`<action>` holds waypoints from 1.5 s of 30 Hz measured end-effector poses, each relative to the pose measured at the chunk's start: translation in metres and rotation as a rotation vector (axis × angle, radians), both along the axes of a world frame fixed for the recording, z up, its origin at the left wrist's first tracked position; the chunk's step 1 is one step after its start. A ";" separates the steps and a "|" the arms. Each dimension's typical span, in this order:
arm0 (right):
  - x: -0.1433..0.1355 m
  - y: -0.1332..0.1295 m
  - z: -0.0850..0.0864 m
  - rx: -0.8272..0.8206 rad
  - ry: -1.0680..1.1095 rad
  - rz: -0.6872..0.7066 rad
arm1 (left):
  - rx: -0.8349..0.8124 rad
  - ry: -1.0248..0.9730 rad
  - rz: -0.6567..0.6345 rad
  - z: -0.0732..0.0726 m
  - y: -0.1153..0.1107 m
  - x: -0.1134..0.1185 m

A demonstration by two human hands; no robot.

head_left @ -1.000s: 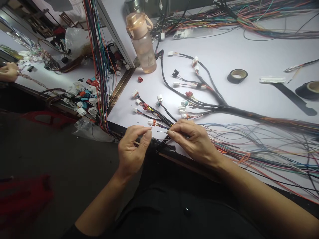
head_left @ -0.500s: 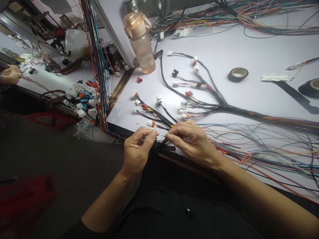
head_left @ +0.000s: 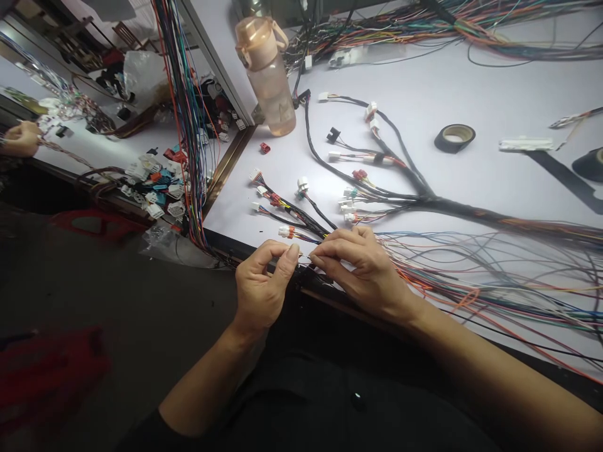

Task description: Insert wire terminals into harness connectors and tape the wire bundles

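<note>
At the table's front edge, my left hand [head_left: 264,282] pinches a thin wire end between thumb and forefinger. Facing it, my right hand [head_left: 365,267] is closed in a pinch on a thin wire [head_left: 305,255], its tip close to my left fingertips. Whether the two ends touch is too small to tell. Just beyond my hands lies a taped wire harness branch [head_left: 306,220] with white and red connectors, one a white-and-orange connector [head_left: 286,232]. A larger black-taped harness [head_left: 464,210] runs off to the right, its branches ending in several connectors.
Loose coloured wires [head_left: 471,276] spread along the front right. A water bottle [head_left: 271,81] stands at the back left, near a small red connector [head_left: 265,147]. Black tape [head_left: 455,138] lies farther back. A hanging wire bundle [head_left: 176,113] and another person's hand [head_left: 21,138] are at left.
My hands keep their pinch and have barely moved; the fingertips look slightly closer together. The whole view has shifted a little.
</note>
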State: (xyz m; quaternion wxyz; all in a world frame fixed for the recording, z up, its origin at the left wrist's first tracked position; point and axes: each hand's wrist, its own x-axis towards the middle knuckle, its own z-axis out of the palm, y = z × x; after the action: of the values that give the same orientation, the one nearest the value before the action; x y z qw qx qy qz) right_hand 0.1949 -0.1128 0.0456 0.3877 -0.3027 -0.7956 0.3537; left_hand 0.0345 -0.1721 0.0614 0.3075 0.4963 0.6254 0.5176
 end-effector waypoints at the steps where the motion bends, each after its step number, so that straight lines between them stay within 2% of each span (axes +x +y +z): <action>1: 0.000 0.000 0.001 -0.014 0.001 0.015 | -0.004 -0.004 0.004 0.000 0.000 0.000; 10: 0.004 -0.001 0.003 -0.140 0.017 0.100 | -0.019 0.093 -0.013 0.003 -0.002 0.002; 15: 0.004 0.001 0.005 -0.154 0.045 0.084 | 0.048 -0.077 0.126 0.000 0.002 -0.003; 18: 0.003 0.001 0.005 -0.141 0.059 0.077 | 0.089 -0.101 0.153 0.002 0.004 -0.004; 20: 0.002 0.000 0.004 -0.122 0.058 0.070 | 0.094 -0.067 0.132 0.005 0.003 -0.004; 24: 0.004 -0.001 0.002 -0.098 0.048 0.055 | 0.008 0.003 0.003 0.008 -0.001 -0.002; 29: 0.004 0.001 0.003 -0.088 0.042 0.057 | -0.054 -0.027 -0.088 0.008 -0.004 -0.002; 37: 0.003 0.000 0.004 -0.043 0.031 0.059 | -0.046 -0.055 -0.082 0.004 -0.003 0.000; 41: 0.002 0.000 0.006 -0.069 0.028 0.063 | -0.018 -0.096 -0.063 0.001 -0.004 0.002; 45: 0.003 -0.001 0.007 -0.122 0.057 0.081 | 0.029 -0.055 -0.066 0.002 -0.003 0.003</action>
State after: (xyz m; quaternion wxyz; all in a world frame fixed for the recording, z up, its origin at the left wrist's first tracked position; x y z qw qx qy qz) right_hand 0.1979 -0.1138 0.0529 0.3766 -0.2831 -0.7728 0.4253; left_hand 0.0371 -0.1753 0.0633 0.3342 0.5068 0.5924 0.5296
